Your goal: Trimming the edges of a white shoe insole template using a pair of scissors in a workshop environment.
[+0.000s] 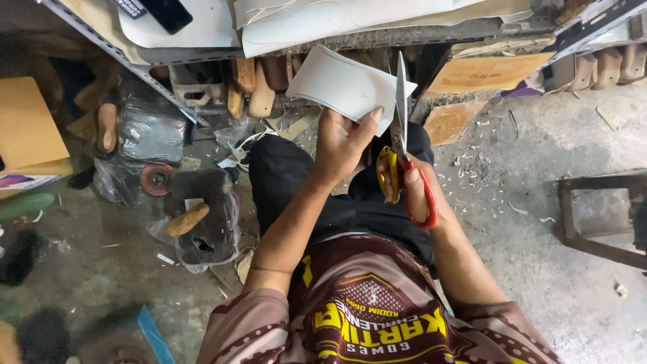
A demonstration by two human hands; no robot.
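Note:
My left hand grips the near edge of a white curved sheet piece, thumb on top, holding it up over my lap. My right hand is closed through the yellow and red handles of a pair of scissors. The blades point away from me and stand nearly closed along the right edge of the white piece. I sit in black trousers and a brown printed shirt.
A metal shelf frame ahead carries large white sheets; wooden shoe lasts hang beneath it. Plastic-wrapped bundles and a dark block with a wooden handle lie left. A metal stool frame stands right on the scrap-strewn concrete.

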